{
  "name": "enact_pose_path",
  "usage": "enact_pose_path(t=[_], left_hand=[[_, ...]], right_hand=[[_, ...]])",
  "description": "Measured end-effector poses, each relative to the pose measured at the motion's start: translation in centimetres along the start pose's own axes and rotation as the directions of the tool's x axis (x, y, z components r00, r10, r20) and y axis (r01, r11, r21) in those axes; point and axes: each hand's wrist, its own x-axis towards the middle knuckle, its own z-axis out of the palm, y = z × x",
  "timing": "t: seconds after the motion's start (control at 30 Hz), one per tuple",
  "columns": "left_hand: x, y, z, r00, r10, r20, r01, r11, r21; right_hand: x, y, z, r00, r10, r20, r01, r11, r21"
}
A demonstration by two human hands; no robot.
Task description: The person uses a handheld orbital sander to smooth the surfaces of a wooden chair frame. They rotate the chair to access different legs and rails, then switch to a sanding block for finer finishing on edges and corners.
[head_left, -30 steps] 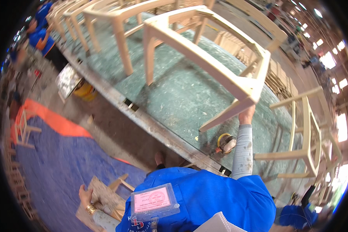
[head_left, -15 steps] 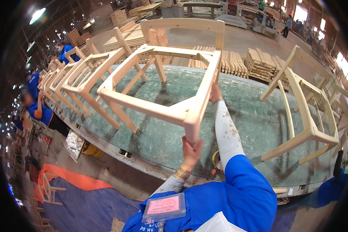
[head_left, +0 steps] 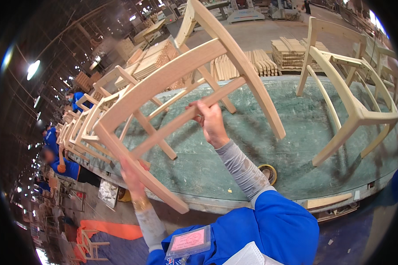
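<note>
Hands on bare wood: a worker in a blue jacket holds an unfinished chair frame (head_left: 181, 101) tilted up off a green-topped workbench (head_left: 296, 145) in a large furniture workshop. The left hand (head_left: 132, 176) is closed around the lower end of one pale rail, near the bench's front edge, while the right hand (head_left: 210, 121) grips a cross rail in the middle of the frame, fingers wrapped over it. The frame is clear of the bench surface and angled, its legs pointing up and away from the worker. As far as can be judged, assembly of this frame is done, since all rails and legs appear joined; it has no seat and no finish, and it has not been set down in any final place. A second frame of the same kind (head_left: 353, 101) stands on the bench to the right, and a row of further frames (head_left: 86, 123) lines the bench to the left. A roll of tape (head_left: 267, 172) lies on the bench just beside the right forearm. Stacks of cut timber (head_left: 292, 53) sit behind the bench, and other workers in blue (head_left: 59, 163) stand along the left side.
</note>
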Motion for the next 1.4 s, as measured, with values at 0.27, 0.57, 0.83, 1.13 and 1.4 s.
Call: enact_pose_path(t=[0.27,0.57,0.83,1.13,1.4], left_hand=[[9.2,1.7,-0.8,0.994,-0.086,0.074,0.083,0.995,0.050],[11.6,3.2,0.6,0.993,-0.103,0.058,0.100,0.994,0.053],[12.9,2.9,0.4,0.989,-0.140,0.041,0.139,0.990,0.040],[13.3,3.5,0.9,0.981,-0.167,0.099,0.163,0.985,0.048],[13.1,3.6,0.9,0.978,-0.187,0.093,0.175,0.977,0.121]], right_hand=[[-8.2,-1.9,-7.6,0.960,-0.056,0.275,0.270,0.456,-0.848],[-23.5,3.3,-22.0,0.885,-0.272,-0.377,-0.456,-0.348,-0.819],[-21.8,2.3,-26.2,0.962,-0.203,-0.181,-0.239,-0.314,-0.919],[-20.2,1.1,-26.0,0.959,-0.159,-0.236,-0.278,-0.346,-0.896],[-19.5,-0.6,-27.5,0.963,-0.088,-0.255,-0.270,-0.365,-0.891]])
